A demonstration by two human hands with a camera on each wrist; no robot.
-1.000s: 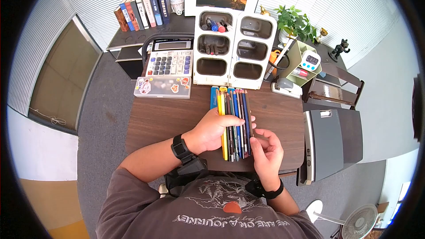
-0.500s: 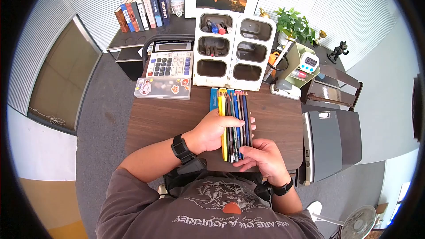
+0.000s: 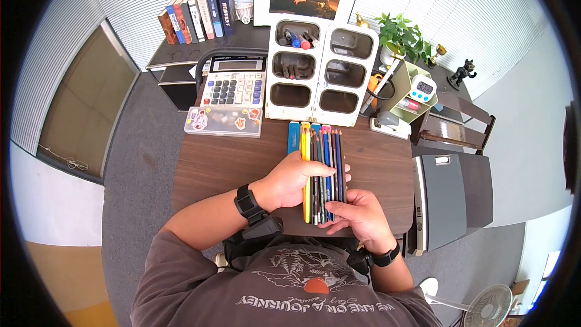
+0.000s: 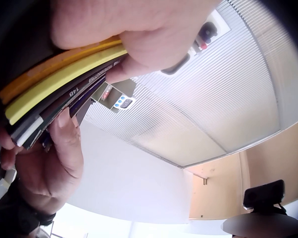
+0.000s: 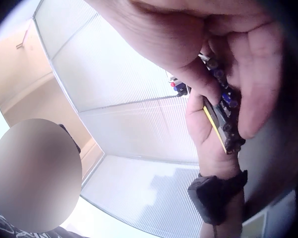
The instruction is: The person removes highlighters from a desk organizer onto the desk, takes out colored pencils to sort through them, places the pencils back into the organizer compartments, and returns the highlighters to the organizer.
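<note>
A flat row of pencils (image 3: 317, 197), yellow at the left and mostly dark or blue toward the right, is held over the near part of the table. My left hand (image 3: 287, 180) grips it around the middle, thumb laid across the top and fingertips showing past the right side. At the near ends, my right hand (image 3: 364, 217) pinches the row with its thumb on top and fingers underneath. Printed lettering, including "14B", shows on a dark pencil (image 4: 79, 90) in the left wrist view. Pencil ends (image 5: 229, 126) cluster between the right thumb and fingers in the right wrist view.
Beyond the pencils, a blue box (image 3: 293, 136) lies on the wooden table (image 3: 230, 166). A white organizer (image 3: 289, 97) with markers in its upper left compartments stands behind it. A calculator (image 3: 233, 89), a sticker-covered case (image 3: 223, 122) and a stapler (image 3: 390, 125) flank it.
My right hand has moved from the right edge of the row down and left to its near ends, where it now pinches them. The left hand keeps its grip.
</note>
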